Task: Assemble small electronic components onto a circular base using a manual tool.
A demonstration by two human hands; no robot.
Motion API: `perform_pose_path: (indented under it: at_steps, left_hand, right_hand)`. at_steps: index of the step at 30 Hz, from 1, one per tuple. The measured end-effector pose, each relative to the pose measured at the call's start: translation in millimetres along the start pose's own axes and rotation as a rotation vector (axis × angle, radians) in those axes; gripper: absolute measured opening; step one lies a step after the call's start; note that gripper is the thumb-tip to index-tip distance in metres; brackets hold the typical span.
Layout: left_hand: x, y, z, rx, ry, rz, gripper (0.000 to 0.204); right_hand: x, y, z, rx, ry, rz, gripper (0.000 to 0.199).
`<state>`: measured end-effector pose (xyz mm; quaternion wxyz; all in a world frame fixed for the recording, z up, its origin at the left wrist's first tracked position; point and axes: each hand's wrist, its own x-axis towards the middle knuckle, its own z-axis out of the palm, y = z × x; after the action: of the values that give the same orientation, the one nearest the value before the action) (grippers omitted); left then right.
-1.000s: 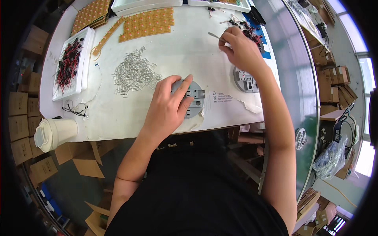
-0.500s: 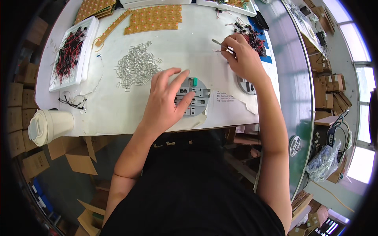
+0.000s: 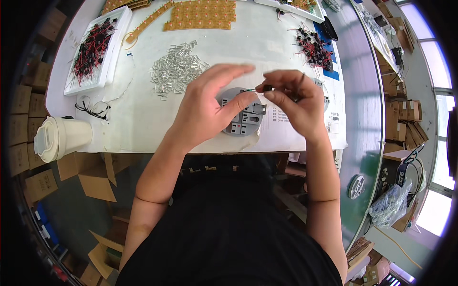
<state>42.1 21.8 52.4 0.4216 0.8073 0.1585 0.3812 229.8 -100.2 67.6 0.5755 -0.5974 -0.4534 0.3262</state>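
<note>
My right hand (image 3: 303,102) pinches a small black cylindrical part (image 3: 268,88) between thumb and fingers, above and to the right of a round grey plastic housing (image 3: 248,125). The part looks like those with red and black wires in the pile at right. Whether a metal tool is also in this hand cannot be made out. My left hand (image 3: 202,105) hovers over the housing's left side, fingers apart and thumb stretched toward the black part; its fingertips are blurred. The left hand hides some of the housing, which has slots and small square openings.
Clear U-shaped bits (image 3: 176,69) are heaped left of centre. A white tray (image 3: 113,57) holds wired black parts; more such parts (image 3: 312,50) lie at right. Yellow-brown circuit boards (image 3: 200,15) sit at the back. Glasses (image 3: 93,108) and a cream cup (image 3: 71,136) stand at left.
My right hand has come from the wired-parts pile toward the housing, bringing the small black part. My left hand has risen slightly, its fingers still spread. The whole view has shifted a little.
</note>
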Motion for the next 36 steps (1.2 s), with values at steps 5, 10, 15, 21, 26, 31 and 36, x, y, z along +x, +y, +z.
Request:
perform_pose_path:
  at_steps: [5, 10, 15, 21, 26, 31, 36]
  left_hand:
    - [-12.3, 14.6, -6.9, -0.181, -0.087, -0.159, 0.024]
    - [-18.2, 22.9, -3.3, -0.195, 0.021, -0.115, 0.014]
    - [-17.5, 35.2, -8.3, -0.111, -0.01, -0.094, 0.01]
    - [-19.9, 25.2, -3.0, -0.215, -0.001, -0.128, 0.011]
    - [-23.9, 22.0, -0.8, -0.336, -0.036, -0.196, 0.012]
    - [-31.1, 17.8, 3.4, -0.481, -0.023, -0.26, 0.014]
    - [-34.6, 15.2, -0.3, -0.486, -0.052, -0.31, 0.015]
  right_hand:
    - [-22.4, -10.1, 7.3, 0.019, -0.007, -0.017, 0.022]
    - [-32.3, -5.9, 14.9, 0.054, 0.005, -0.06, 0.022]
    - [-43.6, -10.8, 25.8, 0.136, 0.065, 0.014, 0.02]
    - [-50.6, -5.7, 19.5, -0.01, -0.009, 0.025, 0.023]
    - [-53.4, -10.0, 26.1, -0.029, 0.011, -0.051, 0.022]
    - [-58.4, -9.5, 32.9, 0.203, 0.107, 0.013, 0.019]
    - [-60.8, -5.0, 31.9, 0.194, 0.074, 0.052, 0.02]
